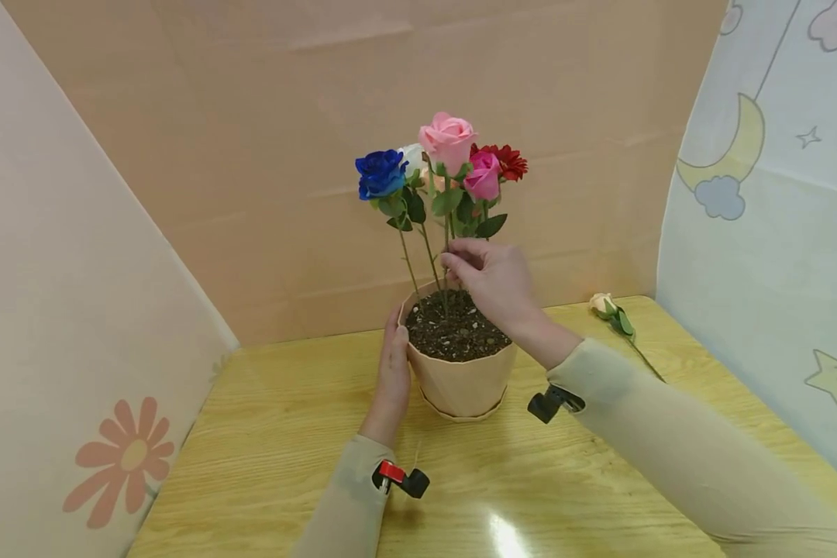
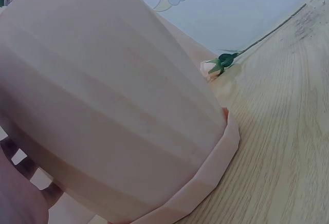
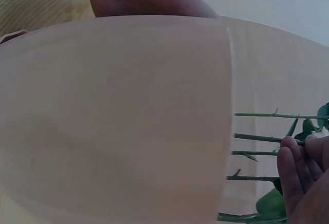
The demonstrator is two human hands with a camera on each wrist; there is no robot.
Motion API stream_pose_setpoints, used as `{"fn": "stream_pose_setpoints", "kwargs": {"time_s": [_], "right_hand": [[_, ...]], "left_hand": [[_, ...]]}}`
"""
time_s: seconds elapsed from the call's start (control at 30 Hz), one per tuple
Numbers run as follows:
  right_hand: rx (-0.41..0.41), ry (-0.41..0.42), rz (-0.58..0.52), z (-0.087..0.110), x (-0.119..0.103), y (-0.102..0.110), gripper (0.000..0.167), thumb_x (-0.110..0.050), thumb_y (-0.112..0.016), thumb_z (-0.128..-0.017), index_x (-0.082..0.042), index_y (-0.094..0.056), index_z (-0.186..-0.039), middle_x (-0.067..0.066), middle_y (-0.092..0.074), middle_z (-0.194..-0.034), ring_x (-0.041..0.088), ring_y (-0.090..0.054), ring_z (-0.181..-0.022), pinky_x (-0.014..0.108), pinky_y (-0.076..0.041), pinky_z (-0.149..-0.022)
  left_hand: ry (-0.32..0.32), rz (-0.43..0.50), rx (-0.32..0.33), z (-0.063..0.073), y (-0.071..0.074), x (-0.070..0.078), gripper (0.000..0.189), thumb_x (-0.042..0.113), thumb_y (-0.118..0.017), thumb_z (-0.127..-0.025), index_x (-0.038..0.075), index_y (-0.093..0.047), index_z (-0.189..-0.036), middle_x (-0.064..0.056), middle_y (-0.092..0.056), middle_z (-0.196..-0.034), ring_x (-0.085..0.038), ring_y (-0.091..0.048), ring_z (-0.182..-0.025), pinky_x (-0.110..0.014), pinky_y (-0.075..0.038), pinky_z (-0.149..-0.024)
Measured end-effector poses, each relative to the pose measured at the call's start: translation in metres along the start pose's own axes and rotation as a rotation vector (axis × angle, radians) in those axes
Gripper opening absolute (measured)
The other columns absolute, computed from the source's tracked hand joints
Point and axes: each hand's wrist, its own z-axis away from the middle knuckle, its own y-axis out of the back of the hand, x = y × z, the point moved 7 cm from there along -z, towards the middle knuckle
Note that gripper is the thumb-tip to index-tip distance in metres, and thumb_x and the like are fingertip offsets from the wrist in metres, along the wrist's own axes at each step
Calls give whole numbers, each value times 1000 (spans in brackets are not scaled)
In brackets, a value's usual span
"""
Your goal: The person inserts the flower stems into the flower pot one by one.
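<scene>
A pale peach flowerpot filled with dark soil stands on its saucer. My left hand rests flat along the pot's left side, its thumb near the rim; the left wrist view shows spread fingers against the wall. Above the soil, my right hand pinches the green stem of a light pink rose between thumb and fingertips. Around it stand a blue rose, a magenta rose, a red flower, and partly hidden white and peach ones.
A cream rose lies on the wooden table to the right of the pot, its stem slanting toward the front. Fabric walls enclose the table at the back and on both sides.
</scene>
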Motion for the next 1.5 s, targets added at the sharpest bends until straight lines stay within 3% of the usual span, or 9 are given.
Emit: {"fn": "stream_pose_setpoints", "kwargs": {"time_s": [0.23,1.2,1.5], "right_hand": [[-9,9,45,-2,10,-12,22,-13,-74,-107,1,-82,-123,14,-82,-99,25,-78,-82,46,-64,-79],[-64,19,245,3,23,-39,27,-24,-72,-110,-8,-81,-129,5,-81,-93,19,-76,-81,46,-62,-82],[-57,-24,191,5,27,-42,31,-24,-71,-110,-4,-79,-133,8,-82,-97,22,-77,-85,49,-62,-86]], "left_hand": [[3,4,3,1,0,0,61,48,-30,-119,29,-24,-177,-2,-18,-182,-31,-15,-167,-65,-13,-131],[-3,18,6,1,1,-2,61,46,-30,-120,28,-23,-177,-2,-18,-182,-31,-16,-167,-65,-15,-131],[-24,35,-3,0,0,2,58,41,-30,-120,26,-25,-177,-3,-21,-181,-30,-18,-167,-63,-16,-131]]}}
